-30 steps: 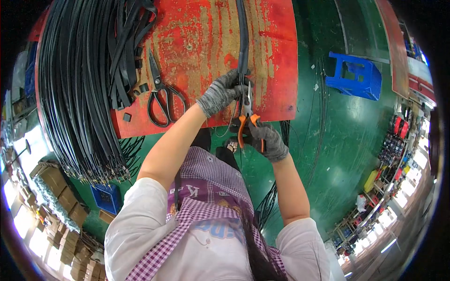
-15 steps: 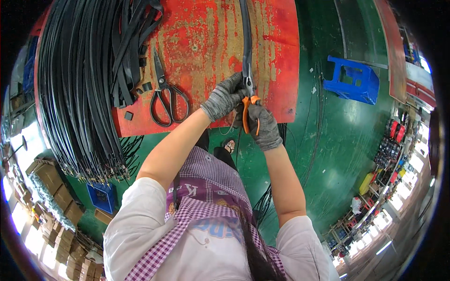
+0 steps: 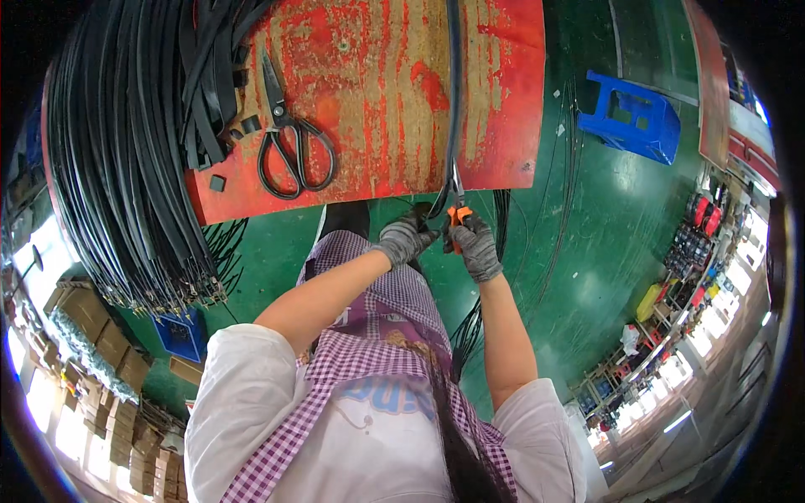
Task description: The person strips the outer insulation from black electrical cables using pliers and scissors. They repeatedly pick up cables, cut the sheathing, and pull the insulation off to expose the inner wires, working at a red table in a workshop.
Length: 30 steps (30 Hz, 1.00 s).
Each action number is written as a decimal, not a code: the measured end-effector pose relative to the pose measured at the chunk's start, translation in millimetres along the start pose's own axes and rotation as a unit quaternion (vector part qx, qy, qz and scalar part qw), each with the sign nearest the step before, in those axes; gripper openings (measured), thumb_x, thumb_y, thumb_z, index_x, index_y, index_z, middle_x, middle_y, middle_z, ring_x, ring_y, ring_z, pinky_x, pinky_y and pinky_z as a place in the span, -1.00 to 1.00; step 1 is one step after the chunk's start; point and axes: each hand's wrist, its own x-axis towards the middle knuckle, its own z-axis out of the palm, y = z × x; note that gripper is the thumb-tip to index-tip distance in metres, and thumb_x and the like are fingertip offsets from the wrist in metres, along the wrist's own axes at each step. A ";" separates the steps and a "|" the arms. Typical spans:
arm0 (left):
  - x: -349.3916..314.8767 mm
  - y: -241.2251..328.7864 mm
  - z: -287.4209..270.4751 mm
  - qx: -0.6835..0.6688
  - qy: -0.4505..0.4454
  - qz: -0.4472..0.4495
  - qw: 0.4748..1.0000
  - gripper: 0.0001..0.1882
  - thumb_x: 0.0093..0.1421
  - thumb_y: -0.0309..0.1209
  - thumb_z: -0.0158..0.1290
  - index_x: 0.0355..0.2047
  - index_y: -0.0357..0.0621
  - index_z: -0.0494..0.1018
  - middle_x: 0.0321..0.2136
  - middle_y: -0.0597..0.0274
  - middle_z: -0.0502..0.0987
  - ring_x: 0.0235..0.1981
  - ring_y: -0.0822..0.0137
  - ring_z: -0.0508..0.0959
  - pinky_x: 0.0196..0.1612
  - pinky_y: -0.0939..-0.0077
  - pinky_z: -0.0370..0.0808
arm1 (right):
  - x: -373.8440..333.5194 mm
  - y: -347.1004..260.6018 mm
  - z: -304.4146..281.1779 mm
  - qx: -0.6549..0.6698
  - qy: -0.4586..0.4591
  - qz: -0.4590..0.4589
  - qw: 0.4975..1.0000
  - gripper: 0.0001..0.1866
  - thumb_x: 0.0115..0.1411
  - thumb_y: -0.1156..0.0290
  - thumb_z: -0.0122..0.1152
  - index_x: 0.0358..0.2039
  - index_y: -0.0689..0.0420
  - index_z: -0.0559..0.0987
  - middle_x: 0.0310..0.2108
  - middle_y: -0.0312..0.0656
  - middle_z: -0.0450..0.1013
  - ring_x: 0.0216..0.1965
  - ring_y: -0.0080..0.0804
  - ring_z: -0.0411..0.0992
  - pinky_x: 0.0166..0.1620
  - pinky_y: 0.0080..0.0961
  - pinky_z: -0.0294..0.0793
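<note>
Both hands work close together just off the near edge of the red tabletop [image 3: 369,101], each in a grey knit glove. From the head view, the left hand [image 3: 402,241] is closed around the lower end of a black cable [image 3: 454,101] that runs straight down the tabletop toward the person, pinching it so the end holds steady. The right hand [image 3: 478,247] is wrapped around the orange-handled cutters [image 3: 455,210], whose metal nose points up at the cable right where the left hand grips it; whether the blades are biting the cable I cannot tell.

Black scissors [image 3: 289,138] lie flat on the tabletop to the left, handles toward the person, within easy reach but apart from the hands. A thick bundle of black cables [image 3: 126,151] drapes over the tabletop's left side and hangs down, ends dangling, kept together as one stock. A blue plastic stool [image 3: 633,113] stands on the green floor [image 3: 587,251] to the right, well apart.
</note>
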 end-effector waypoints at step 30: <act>49.6 -72.6 94.6 -0.061 0.178 -0.008 0.982 -0.58 -0.05 -0.08 -0.05 -0.38 -0.20 0.39 -0.48 0.10 0.46 -0.42 0.18 0.44 -0.34 0.43 0.33 | 55.3 13.0 20.6 -0.068 0.148 -0.092 0.982 -0.87 -0.18 0.39 0.03 -0.62 0.16 0.35 -0.75 -0.18 0.27 -0.80 -0.36 0.25 -0.75 -0.47 0.27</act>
